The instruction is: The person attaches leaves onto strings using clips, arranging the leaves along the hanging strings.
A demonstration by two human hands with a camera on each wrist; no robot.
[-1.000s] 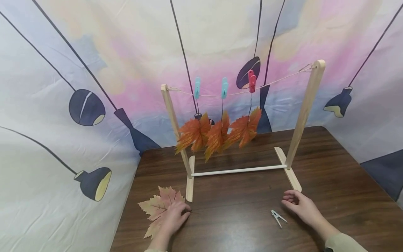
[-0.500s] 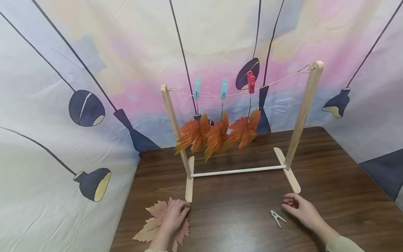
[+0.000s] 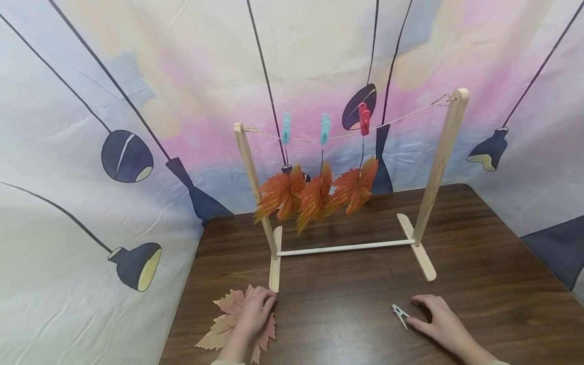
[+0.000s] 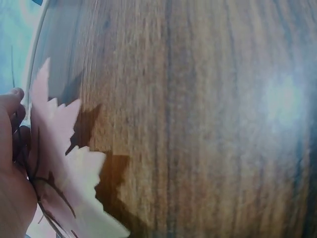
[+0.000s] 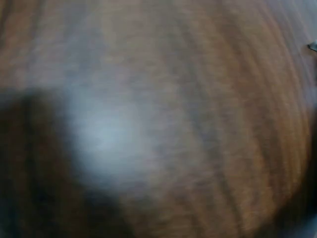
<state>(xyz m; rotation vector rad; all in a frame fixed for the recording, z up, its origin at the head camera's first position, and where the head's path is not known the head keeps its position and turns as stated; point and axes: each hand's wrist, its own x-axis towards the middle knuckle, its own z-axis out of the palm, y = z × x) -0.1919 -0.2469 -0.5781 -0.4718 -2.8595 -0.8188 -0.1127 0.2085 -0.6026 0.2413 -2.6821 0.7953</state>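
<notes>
A pale pink and cream maple leaf (image 3: 220,332) lies beneath my left hand (image 3: 253,317) at the table's front left. In the left wrist view, curled fingers pinch the thin dark stem of the leaf (image 4: 57,129), whose lobes stand slightly off the wood. My right hand (image 3: 438,324) is beside a pale clothespin (image 3: 400,317), thumb and fingers spread apart. The thumb tip is at the clothespin's legs; whether it touches cannot be told. The right wrist view is blurred and mostly table.
A wooden rack (image 3: 438,167) with a string stands behind the hands. Two light blue clothespins (image 3: 325,128) and a red clothespin (image 3: 364,120) hold orange leaves (image 3: 353,187) by their stems. A white rod (image 3: 347,248) joins the rack's feet. A printed cloth hangs behind.
The pink leaf has turned and shifted toward me under the left hand. My right hand has moved nearer the clothespin, and its thumb and fingers have spread.
</notes>
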